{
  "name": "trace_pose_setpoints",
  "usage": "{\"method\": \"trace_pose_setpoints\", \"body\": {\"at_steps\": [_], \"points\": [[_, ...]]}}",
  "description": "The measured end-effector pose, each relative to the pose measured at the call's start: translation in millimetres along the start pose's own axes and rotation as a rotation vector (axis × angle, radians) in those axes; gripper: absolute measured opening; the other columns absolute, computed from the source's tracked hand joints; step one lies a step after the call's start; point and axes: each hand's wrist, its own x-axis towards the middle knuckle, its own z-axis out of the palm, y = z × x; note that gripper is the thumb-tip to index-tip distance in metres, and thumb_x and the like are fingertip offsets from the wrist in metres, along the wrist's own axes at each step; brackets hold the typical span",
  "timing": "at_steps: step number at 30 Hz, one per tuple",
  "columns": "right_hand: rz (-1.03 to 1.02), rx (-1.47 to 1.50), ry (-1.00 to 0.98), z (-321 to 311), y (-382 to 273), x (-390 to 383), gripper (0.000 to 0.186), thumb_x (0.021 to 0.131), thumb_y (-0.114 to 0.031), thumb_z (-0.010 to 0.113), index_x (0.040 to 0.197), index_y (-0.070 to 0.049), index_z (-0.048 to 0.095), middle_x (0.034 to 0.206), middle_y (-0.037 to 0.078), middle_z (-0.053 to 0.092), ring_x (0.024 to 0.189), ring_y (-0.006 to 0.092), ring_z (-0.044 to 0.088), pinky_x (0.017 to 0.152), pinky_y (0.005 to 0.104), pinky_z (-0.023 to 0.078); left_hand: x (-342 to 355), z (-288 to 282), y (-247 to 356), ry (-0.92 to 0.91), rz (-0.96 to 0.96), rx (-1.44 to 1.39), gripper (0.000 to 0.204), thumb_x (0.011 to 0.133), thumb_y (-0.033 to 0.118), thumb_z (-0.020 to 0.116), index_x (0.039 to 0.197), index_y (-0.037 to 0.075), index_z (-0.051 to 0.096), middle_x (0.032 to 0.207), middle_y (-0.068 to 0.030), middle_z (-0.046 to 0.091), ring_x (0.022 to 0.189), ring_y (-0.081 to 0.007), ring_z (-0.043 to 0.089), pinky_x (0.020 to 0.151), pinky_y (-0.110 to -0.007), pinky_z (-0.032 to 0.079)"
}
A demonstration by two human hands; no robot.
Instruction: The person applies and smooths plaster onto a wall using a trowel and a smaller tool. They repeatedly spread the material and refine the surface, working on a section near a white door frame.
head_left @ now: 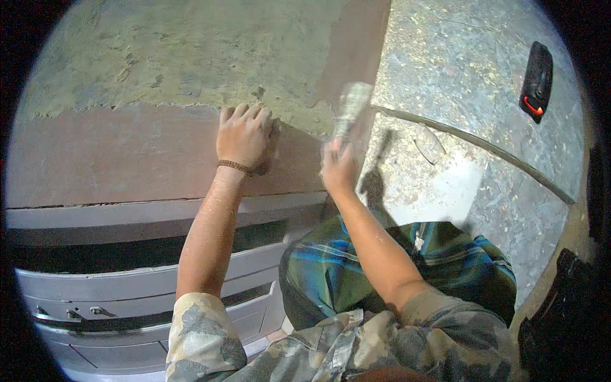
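My left hand (245,137), with a braided bracelet at the wrist, rests on a panel (114,156). Its fingers are curled down near the line between a rough greenish-grey coat (210,51) and smooth reddish-brown surface; anything under them is hidden. To the right, my right hand (339,167) is closed around a hand tool with a pale, broad end (355,102). The tool points up and away from me over the panel's right edge. Motion blurs it, so its exact kind is unclear.
Below the panel is a grey-lilac furniture front (146,280) with dark gaps and small metal fittings. To the right, a mottled blue-grey surface (445,51) carries pale flakes and a curved dark strip (484,145). A black object with an orange glow (538,83) lies there.
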Motion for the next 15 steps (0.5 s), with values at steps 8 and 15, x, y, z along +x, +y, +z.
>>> {"method": "trace_pose_setpoints", "body": {"at_steps": [8,15], "points": [[-0.088,-0.033,-0.001,-2.2,-4.3,-2.4,0.042,0.098,-0.036,0.066,0.093,0.004,0.057,0.083,0.030,0.067,0.082,0.0499,0.066,0.075,0.0549,0.050,2.1,1.6,-3.1,-0.096,-0.036,0.048,0.020,0.092,0.030,0.064,0.104,0.015,0.069,0.109,-0.0042,0.072,0.107,-0.0253,0.065,0.099,-0.046,0.044],[-0.088,0.110,0.172,-3.6,-11.4,-4.2,0.040,0.098,-0.036,0.062,0.094,0.004,0.058,0.092,0.032,0.068,0.090,0.0524,0.066,0.082,0.0580,0.048,0.7,4.7,-2.0,-0.006,-0.006,-0.008,0.023,0.090,0.035,0.067,0.095,0.013,0.066,0.096,-0.0046,0.070,0.100,-0.0249,0.063,0.094,-0.045,0.044]]}}
